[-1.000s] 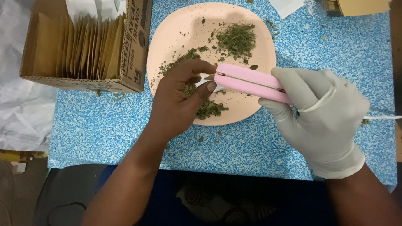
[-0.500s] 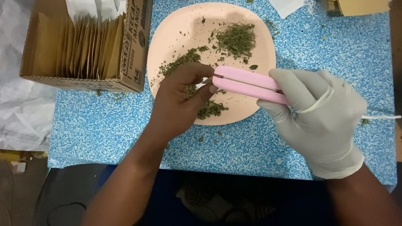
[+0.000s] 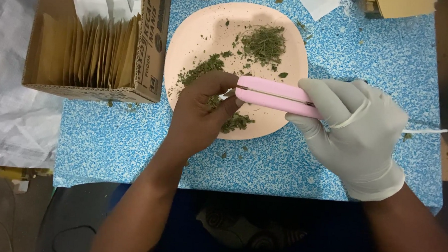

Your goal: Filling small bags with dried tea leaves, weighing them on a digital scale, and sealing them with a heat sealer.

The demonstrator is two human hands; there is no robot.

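My right hand, in a pale glove, grips a long pink clamp-like tool by its right end and holds it level over a peach plate. My bare left hand pinches its fingers at the tool's left tip around a small pale piece, mostly hidden. Dried green herb flakes lie on the plate: a pile at the top, a streak near my left fingers, and a clump below the tool.
An open cardboard box of upright brown paper envelopes stands left of the plate. A blue speckled cover lies on the table. A thin white cord runs right from the tool. White paper lies at the back, crumpled white sheeting at the left.
The pink tool has shifted slightly up and left over the plate. My left fingers have closed more tightly around its tip.
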